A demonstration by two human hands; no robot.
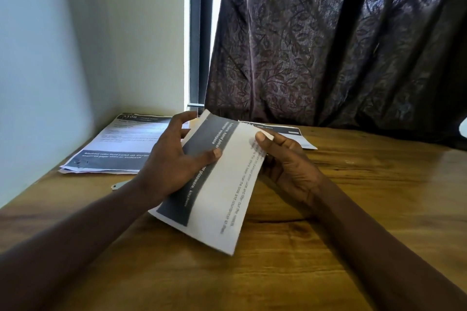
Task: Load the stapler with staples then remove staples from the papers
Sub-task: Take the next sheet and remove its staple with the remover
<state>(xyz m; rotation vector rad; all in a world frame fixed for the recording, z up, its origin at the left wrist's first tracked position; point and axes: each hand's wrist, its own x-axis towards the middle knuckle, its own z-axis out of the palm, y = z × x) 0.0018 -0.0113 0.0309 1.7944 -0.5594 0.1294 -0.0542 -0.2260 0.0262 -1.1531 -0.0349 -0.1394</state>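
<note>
Both hands grip one folded paper point(214, 184) above the bench point(353, 209): your left hand point(174, 159) clamps its dark-banded side, and your right hand point(285, 159) pinches the upper corner between thumb and fingers. No stapler is in view, so loading cannot be confirmed. A paper stack point(113, 149) lies at far left and another sheet point(290, 134) behind your right hand; a small pale object point(118, 185), possibly a staple remover, sits near the stack. Judge the staple-removal stage as under way, with papers left to process.
</note>
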